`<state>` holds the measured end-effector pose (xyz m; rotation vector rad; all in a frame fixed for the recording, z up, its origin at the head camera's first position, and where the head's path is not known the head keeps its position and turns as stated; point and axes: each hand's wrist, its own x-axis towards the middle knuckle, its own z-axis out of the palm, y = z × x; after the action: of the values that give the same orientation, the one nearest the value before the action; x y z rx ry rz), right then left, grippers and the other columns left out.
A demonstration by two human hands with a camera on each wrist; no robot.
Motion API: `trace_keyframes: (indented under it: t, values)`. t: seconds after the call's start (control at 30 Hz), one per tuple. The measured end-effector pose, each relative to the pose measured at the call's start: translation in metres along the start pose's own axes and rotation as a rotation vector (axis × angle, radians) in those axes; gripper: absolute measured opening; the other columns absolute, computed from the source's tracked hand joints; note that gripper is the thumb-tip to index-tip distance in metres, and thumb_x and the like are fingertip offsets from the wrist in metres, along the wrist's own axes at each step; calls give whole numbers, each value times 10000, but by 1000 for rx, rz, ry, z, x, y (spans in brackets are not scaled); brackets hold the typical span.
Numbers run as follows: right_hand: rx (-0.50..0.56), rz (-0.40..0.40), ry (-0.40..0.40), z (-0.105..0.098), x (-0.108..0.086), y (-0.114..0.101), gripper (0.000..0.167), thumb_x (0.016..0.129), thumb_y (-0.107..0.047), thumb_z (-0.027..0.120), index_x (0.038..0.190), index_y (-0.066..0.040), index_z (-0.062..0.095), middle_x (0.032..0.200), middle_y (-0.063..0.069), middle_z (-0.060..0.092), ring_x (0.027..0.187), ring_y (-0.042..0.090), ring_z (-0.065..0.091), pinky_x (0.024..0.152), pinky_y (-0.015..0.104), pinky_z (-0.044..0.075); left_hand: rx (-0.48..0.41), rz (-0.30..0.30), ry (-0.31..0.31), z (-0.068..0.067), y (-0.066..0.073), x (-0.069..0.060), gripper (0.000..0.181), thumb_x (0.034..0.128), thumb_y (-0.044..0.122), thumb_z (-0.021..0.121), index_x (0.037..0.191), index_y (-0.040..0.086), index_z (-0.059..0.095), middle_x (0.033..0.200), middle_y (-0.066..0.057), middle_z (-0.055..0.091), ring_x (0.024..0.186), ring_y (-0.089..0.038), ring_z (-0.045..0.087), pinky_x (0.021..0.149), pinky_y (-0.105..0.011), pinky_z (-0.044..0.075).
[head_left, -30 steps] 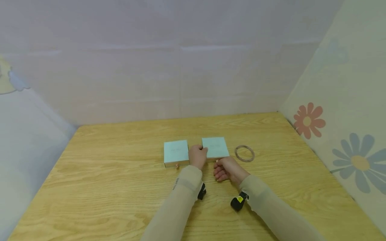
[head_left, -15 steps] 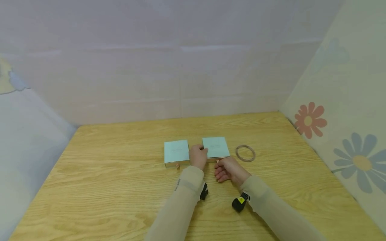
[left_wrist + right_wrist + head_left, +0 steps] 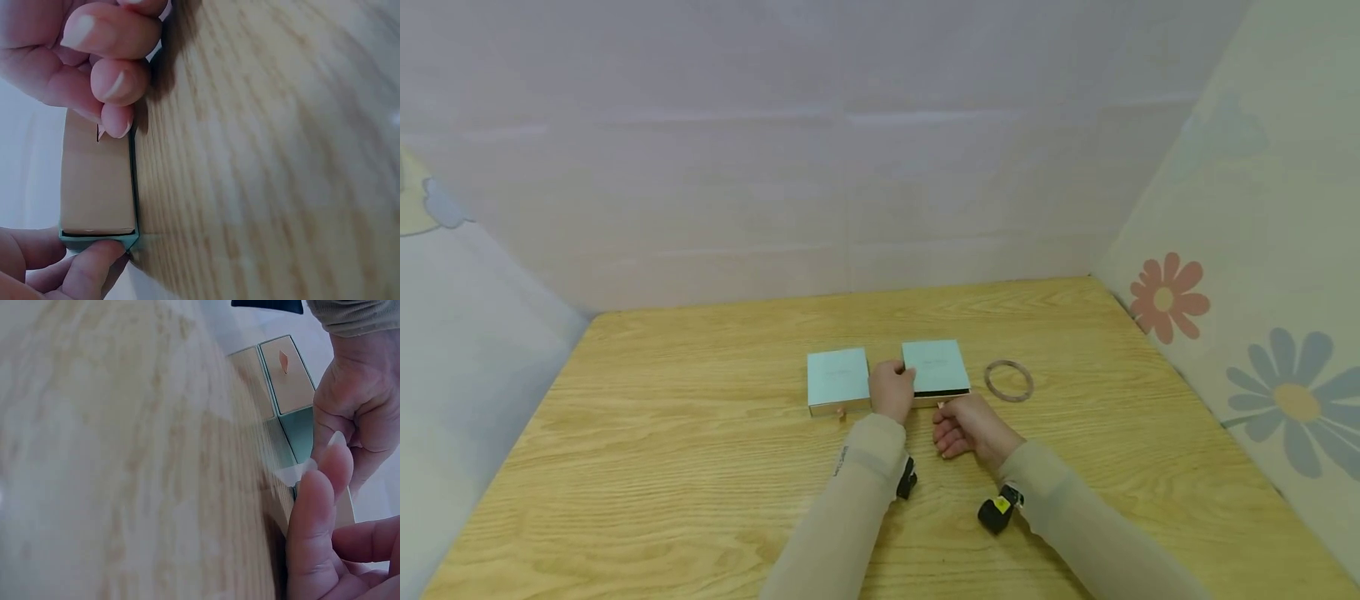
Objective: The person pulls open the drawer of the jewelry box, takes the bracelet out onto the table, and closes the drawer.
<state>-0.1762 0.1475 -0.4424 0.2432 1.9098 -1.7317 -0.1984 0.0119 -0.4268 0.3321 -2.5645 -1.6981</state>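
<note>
Two flat pale-blue boxes lie side by side, the left box (image 3: 838,377) and the right box (image 3: 936,365). My left hand (image 3: 892,392) grips the right box by its left side; the left wrist view shows its fingers (image 3: 94,269) at the sleeve's end. My right hand (image 3: 972,427), fingers curled, pinches the small tab at the front of that box's drawer (image 3: 97,181). The drawer stands slightly out, with a dark gap along the lid's front edge. The tab is mostly hidden by the fingertips.
A thin brownish ring (image 3: 1009,381) lies right of the boxes on the wooden table (image 3: 662,467). The left box has a small tab (image 3: 284,361) on its front. Fabric with printed flowers hangs at the right, and plain fabric behind.
The drawer of the right box has come slightly forward, opening a dark gap at its front edge. My right hand has moved a little towards me with it; my left hand stays in place.
</note>
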Motion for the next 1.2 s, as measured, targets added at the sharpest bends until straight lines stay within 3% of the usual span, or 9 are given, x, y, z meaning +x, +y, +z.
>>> trace_keyframes:
  t: [0.17, 0.37, 0.8, 1.2]
  values:
    - [-5, -6, 4, 0, -1, 2, 186, 953, -44, 417, 957, 74, 561, 646, 65, 594, 501, 134, 589, 479, 276, 514, -12, -4, -5, -1, 0, -1, 234, 956, 52, 599, 741, -38, 618, 608, -30, 413, 586, -166, 348, 544, -277, 317]
    - [-8, -10, 11, 1, -3, 3, 186, 951, -40, 420, 945, 78, 564, 636, 64, 593, 490, 133, 585, 472, 276, 513, -38, -1, -5, 0, 0, -2, 405, 958, 54, 597, 595, 88, 420, 545, -7, 300, 528, -156, 296, 508, -274, 281]
    - [-24, -8, 30, 2, -4, 5, 203, 962, -48, 403, 945, 77, 562, 631, 69, 590, 479, 130, 575, 460, 278, 511, -81, -12, -15, 2, -1, -3, 507, 976, 52, 567, 577, 153, 270, 516, 10, 211, 467, -137, 232, 480, -265, 259]
    - [-24, -9, 30, 4, -8, 4, 204, 963, -52, 408, 942, 78, 564, 624, 67, 586, 471, 129, 569, 455, 288, 513, -137, -17, -24, 0, 0, -4, 530, 982, 37, 551, 580, 173, 234, 495, 14, 195, 417, -127, 236, 446, -263, 254]
